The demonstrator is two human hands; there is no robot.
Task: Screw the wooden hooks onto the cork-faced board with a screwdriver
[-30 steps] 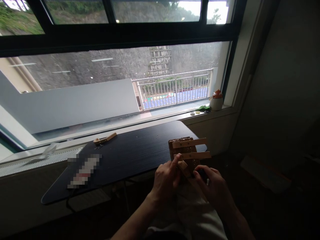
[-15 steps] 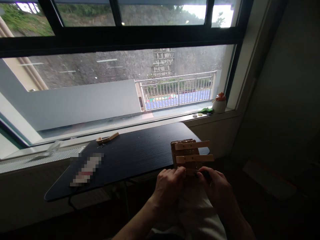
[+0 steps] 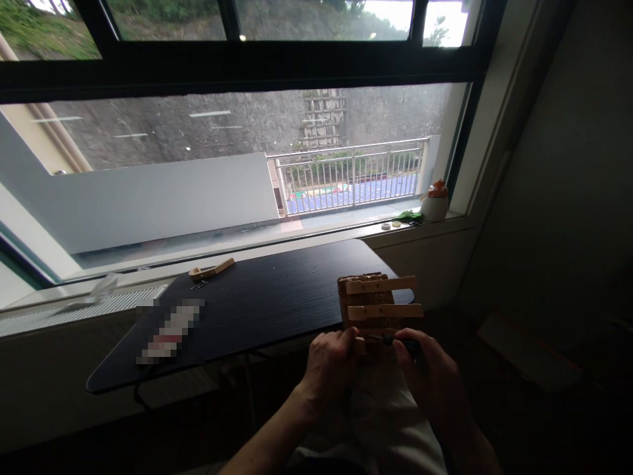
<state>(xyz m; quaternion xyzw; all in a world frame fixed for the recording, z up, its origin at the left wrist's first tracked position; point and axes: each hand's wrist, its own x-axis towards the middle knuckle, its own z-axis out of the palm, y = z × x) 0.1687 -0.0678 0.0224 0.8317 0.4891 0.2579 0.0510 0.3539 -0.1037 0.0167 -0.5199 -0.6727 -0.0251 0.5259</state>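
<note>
The person sits before a window, both hands together near the right end of a black table [image 3: 277, 290], just off its near edge. The left hand [image 3: 329, 363] is curled closed, grasping a small wooden piece [image 3: 361, 346] whose end shows beside the thumb and forefinger. The right hand [image 3: 428, 366] grips the dark handle of a tool [image 3: 408, 343]; its slender front part points left toward the wooden piece, but whether the tip touches the wood is too dim to tell. Just beyond the hands is a brown block [image 3: 343, 297], near the table's right end; what supports it cannot be made out. Across it lie an upper wooden strip [image 3: 380, 285] and a lower wooden strip [image 3: 386, 311], roughly parallel and apart, each marked with dark spots and reaching past the block's right side. Well to the left, near the table's far edge, lies a bent wooden item [image 3: 211, 269] with small dark bits [image 3: 198, 285] just beside it. Nearer the table's left end is a blurred-out packet [image 3: 171, 332]. On the window sill [image 3: 366, 231], to the right, stand a white bottle [image 3: 434, 208] with an orange top, a green item [image 3: 409, 216] and two small rolls [image 3: 386, 225].
</note>
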